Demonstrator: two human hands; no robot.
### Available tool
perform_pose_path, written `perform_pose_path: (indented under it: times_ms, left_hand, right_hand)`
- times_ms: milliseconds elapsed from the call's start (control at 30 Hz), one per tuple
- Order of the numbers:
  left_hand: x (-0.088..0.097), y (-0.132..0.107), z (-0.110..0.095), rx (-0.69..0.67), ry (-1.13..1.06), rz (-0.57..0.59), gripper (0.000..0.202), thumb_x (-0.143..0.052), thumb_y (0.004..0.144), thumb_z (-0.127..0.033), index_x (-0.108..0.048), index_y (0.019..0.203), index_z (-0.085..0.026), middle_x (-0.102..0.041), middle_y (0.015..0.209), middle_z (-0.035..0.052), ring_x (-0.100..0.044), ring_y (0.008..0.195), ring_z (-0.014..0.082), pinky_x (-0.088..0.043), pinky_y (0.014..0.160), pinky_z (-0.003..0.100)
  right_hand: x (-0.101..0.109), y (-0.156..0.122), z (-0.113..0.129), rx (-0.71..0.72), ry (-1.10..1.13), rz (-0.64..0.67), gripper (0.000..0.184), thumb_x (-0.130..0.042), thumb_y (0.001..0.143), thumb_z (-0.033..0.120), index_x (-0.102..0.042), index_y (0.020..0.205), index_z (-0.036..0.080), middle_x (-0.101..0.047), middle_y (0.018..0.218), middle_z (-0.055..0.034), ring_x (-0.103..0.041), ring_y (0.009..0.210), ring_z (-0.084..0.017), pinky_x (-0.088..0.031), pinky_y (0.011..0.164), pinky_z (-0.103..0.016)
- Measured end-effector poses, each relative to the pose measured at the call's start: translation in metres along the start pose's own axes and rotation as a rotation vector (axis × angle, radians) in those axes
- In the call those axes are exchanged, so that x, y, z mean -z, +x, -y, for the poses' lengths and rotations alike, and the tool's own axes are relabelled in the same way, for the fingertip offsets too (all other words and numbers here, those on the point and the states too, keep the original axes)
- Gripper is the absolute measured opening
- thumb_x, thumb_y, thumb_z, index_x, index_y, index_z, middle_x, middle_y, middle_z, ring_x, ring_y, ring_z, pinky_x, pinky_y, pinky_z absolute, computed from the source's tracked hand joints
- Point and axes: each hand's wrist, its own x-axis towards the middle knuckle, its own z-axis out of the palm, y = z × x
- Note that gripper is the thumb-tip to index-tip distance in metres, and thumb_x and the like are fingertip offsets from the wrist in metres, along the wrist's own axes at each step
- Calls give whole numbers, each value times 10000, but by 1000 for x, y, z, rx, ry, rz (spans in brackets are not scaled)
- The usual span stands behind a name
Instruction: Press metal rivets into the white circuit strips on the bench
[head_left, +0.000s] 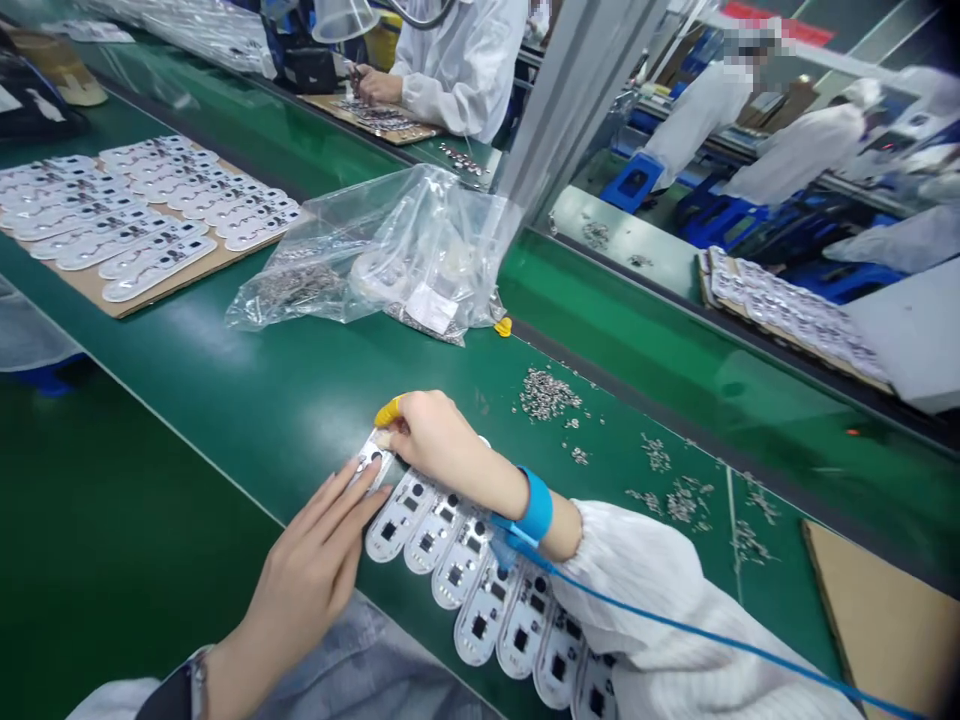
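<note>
A row of white circuit boards (465, 570), joined in a strip with black chips, lies across the green belt (225, 420). My right hand (435, 437), wearing a yellow finger cot (388, 410), pinches the strip's far end. The fingertips of my left hand (307, 570) lie flat against that same end, with nothing gripped. A blue wrist strap (536, 510) circles my right wrist, and its blue cord (712, 640) runs toward the lower right. Small silver parts (547, 393) lie scattered just right of my right hand.
A clear plastic bag (390, 260) of parts lies ahead, beside a loose yellow finger cot (503, 326). Cardboard (112, 295) holding white boards sits at the left; more cardboard (885, 620) is at lower right. A co-worker's hand (379, 88) works at the far end.
</note>
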Motion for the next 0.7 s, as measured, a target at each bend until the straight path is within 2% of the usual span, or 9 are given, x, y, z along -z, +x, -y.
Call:
perform_pose_path:
  times_ms: [67, 167, 267, 333, 400, 500, 600, 700]
  left_hand:
    - [0, -2, -1, -20, -13, 28, 489, -377, 909, -93, -407, 1385, -202, -504, 1380, 43, -393, 1330, 234, -397, 1084, 414]
    - [-1, -5, -4, -38, -23, 52, 521, -370, 908, -101, -356, 1420, -197, -479, 1401, 42, -366, 1347, 239, -395, 1083, 420]
    - [-4, -5, -8, -29, -30, 55, 520, -372, 903, -100, -356, 1417, -183, -455, 1418, 53, -331, 1366, 250, -395, 1078, 435]
    - [-6, -3, -12, -20, -19, 60, 510, -374, 909, -115, -355, 1415, -180, -448, 1421, 59, -308, 1376, 259, -374, 1086, 457]
    - [-6, -1, -16, 4, 6, 63, 496, -378, 920, -145, -353, 1413, -186, -429, 1433, 66, -277, 1388, 272, -312, 1109, 506]
    - [-3, 2, -23, 40, 29, 43, 485, -386, 929, -172, -344, 1411, -199, -408, 1443, 76, -255, 1396, 268, -209, 1139, 538]
    - [2, 2, -30, 41, 12, 21, 479, -404, 922, -155, -359, 1396, -200, -422, 1428, 73, -259, 1394, 233, -176, 1162, 478]
    - [5, 1, -36, 35, -17, 10, 458, -414, 913, -129, -392, 1366, -194, -431, 1415, 65, -263, 1390, 207, -157, 1172, 433]
  right_hand:
    - [10, -21, -12, -9, -28, -37, 126, -607, 798, 144, -692, 889, 133, -683, 798, -64, -583, 678, -163, -422, 621, -263]
    - [34, -65, -46, -62, -46, -180, 167, -607, 831, 193, -689, 968, 143, -684, 865, -63, -599, 720, -165, -447, 656, -276]
    - [57, -103, -86, -328, -143, -349, 154, -614, 805, 187, -708, 923, 154, -681, 807, -47, -585, 643, -163, -434, 602, -287]
    - [63, -114, -105, -467, -216, -412, 158, -645, 776, 231, -712, 902, 162, -651, 728, -27, -544, 569, -160, -399, 537, -287]
    - [62, -111, -113, -490, -230, -421, 166, -658, 770, 273, -711, 900, 182, -628, 706, -12, -528, 554, -154, -378, 511, -277]
    - [52, -91, -110, -426, -224, -413, 140, -649, 789, 291, -700, 892, 211, -636, 767, -13, -557, 625, -160, -369, 518, -265]
    - [41, -68, -105, -415, -245, -422, 107, -661, 782, 303, -679, 828, 208, -639, 781, -25, -574, 704, -193, -350, 524, -272]
    - [32, -58, -105, -395, -263, -412, 82, -638, 791, 237, -648, 724, 191, -626, 753, -46, -575, 746, -221, -358, 548, -287]
